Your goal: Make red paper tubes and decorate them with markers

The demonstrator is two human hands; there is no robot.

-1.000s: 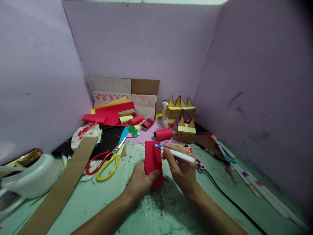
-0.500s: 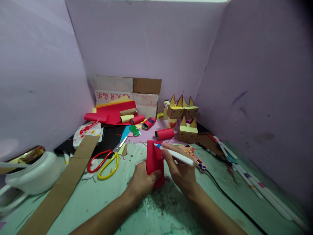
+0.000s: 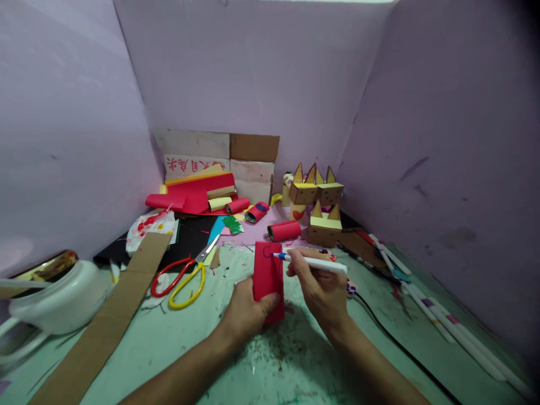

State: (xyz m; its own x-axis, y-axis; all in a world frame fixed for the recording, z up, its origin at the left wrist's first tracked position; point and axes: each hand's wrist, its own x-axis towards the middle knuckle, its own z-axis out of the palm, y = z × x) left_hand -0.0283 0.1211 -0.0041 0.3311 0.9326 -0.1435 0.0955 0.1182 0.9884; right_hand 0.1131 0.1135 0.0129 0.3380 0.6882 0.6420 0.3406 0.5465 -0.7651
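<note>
A folded piece of red paper [image 3: 266,274] lies on the green table [image 3: 189,343] in front of me. My left hand [image 3: 244,316] pins its lower edge, the thumb pressed on top. My right hand [image 3: 321,288] is closed round a white marker pen [image 3: 317,263], whose blue tip touches the upper right part of the red paper. A small dark curved line shows on the paper near the tip.
Red-and-yellow scissors [image 3: 182,275] lie to the left, beside a long cardboard strip [image 3: 110,315] and a white bowl [image 3: 54,301]. Red paper rolls [image 3: 284,230], yellow eared paper boxes [image 3: 323,228] and cardboard boxes [image 3: 230,163] stand behind. Several markers [image 3: 426,304] and a black cable [image 3: 392,340] lie at the right.
My right hand has shifted the marker to the right, and a small dark curved line now shows near the top of the red paper. My left hand stays on the paper.
</note>
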